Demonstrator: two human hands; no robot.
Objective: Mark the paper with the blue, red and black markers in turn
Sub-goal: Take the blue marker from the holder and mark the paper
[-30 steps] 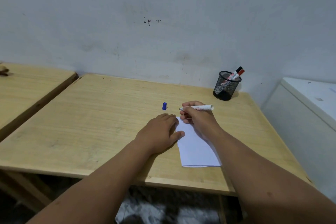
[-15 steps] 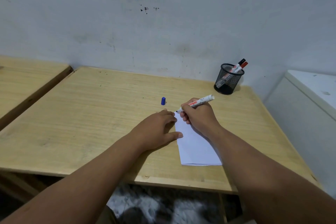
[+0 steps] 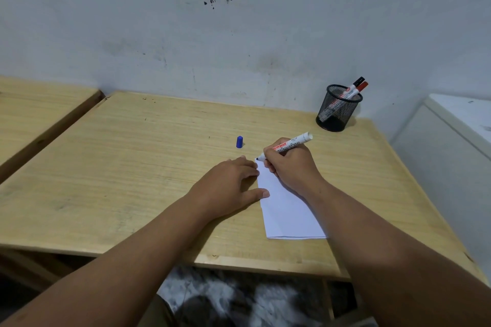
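Note:
A white folded paper [image 3: 288, 210] lies on the wooden table [image 3: 132, 167]. My right hand [image 3: 292, 167] grips an uncapped white marker [image 3: 291, 145], its dark tip at the paper's far left corner. Flat on the paper's left edge, my left hand [image 3: 231, 183] presses it down with straight fingers. The marker's blue cap [image 3: 239, 142] stands on the table just beyond my left hand. A red-capped marker [image 3: 362, 87] and a black-capped marker [image 3: 357, 82] stick out of a black mesh cup [image 3: 336, 109] at the back right.
A second wooden table [image 3: 32, 111] stands to the left across a narrow gap. A white cabinet [image 3: 457, 135] is close on the right. The wall runs right behind the table. A patterned floor shows below the front edge.
My right hand tilted the marker from lying level to tip-down and brought the tip onto the paper's far corner. My left hand stayed on the paper.

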